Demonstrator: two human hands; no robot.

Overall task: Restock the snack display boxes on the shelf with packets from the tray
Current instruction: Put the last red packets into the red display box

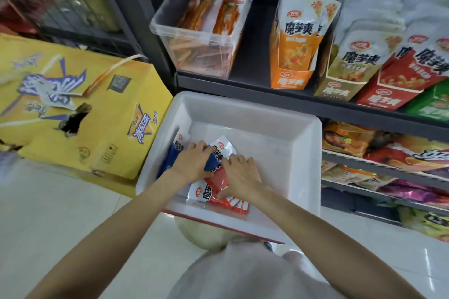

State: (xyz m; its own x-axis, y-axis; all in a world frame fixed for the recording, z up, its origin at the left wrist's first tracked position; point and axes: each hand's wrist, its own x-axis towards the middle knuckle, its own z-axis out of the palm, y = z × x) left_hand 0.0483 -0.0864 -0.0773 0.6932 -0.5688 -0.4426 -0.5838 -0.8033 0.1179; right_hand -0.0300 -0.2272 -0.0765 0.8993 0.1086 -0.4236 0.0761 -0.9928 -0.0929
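1. The white tray [303, 153] sits low in front of the shelf [291, 102], its far rim just below the shelf's front edge. The remaining packets lie bunched in the tray's near-left part; the right half and far end are bare.

2. The left hand [194, 162] lies palm-down on the blue packet [171, 155], fingers curled over its upper edge. It seems to be closing on the packet, though whether it has a firm hold is hard to tell, since the palm hides the grip.

3. The right hand [240, 172] rests flat, fingers spread and pointing to the tray's far-left corner, on the red packet [218, 189]. It presses rather than clasps; nothing is lifted.

4. A white-topped packet [223, 148] pokes out between the two hands, toward the far side.

5. The relation that matters: the packets lie under the hands, while the display boxes stand up and away, on the shelf beyond the tray's far rim. The red display box [388, 94] is to the far right, so the right hand is the nearer one for the red packet. No blue box shows in view.

6. The red packet's long axis runs roughly from near-right to far-left. The shelf boxes hold their packets upright, so I judge it must be turned on end before it goes in.

7. The clear bin [201, 39] at the shelf's left end holds orange packets.
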